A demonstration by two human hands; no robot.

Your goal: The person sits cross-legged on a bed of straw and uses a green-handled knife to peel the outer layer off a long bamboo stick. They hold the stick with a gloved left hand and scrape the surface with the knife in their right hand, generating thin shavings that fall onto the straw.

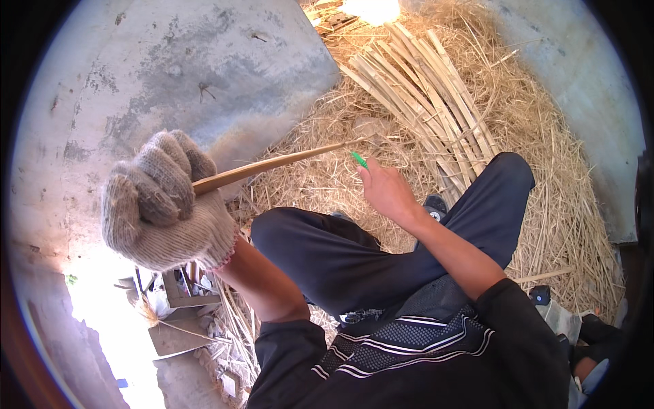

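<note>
My left hand (160,211), in a grey knitted glove with a reddish cuff edge, is closed in a fist around a long tan strip of split bamboo (266,165). The strip slants up to the right and tapers to a thin far end. Near that end my bare right hand (390,194) is closed on a small green-handled tool (359,160). Only a short green part of it shows. Whether the tool touches the strip, I cannot tell. Below both hands are my bent knees in dark trousers (327,252).
A bundle of split bamboo strips (436,95) lies beyond my right hand. Pale curly shavings (572,177) cover the floor. Grey walls (170,75) stand at far left and right. A wooden frame (194,300) sits lower left; a small black box (540,294) sits lower right.
</note>
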